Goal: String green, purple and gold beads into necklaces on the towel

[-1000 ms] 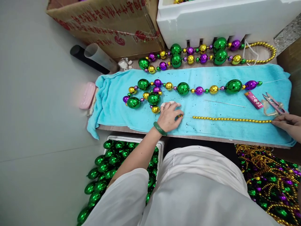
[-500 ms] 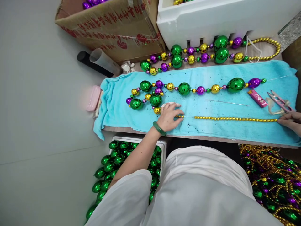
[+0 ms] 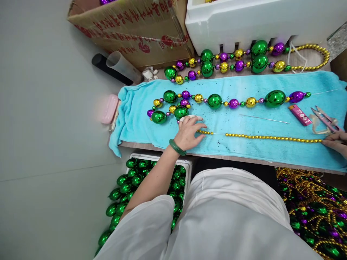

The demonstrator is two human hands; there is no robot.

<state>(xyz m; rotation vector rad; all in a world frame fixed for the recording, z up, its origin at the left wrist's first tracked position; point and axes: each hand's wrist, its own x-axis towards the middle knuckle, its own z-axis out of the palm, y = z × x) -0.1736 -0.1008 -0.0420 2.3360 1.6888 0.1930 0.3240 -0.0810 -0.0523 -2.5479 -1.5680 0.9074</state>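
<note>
On the blue towel [image 3: 135, 108], the left hand [image 3: 187, 133] is palm down, its fingers loosely spread at a short run of gold beads [image 3: 208, 133]; whether it pinches any is hard to tell. At the towel's right end, the right hand [image 3: 336, 142] has its fingertips closed on the tip of the gold strand [image 3: 273, 137], which lies along the towel's near side. Bare thread shows between the two runs, so a sharp tug could snap it; a slack right pinch could let beads slide off.
</note>
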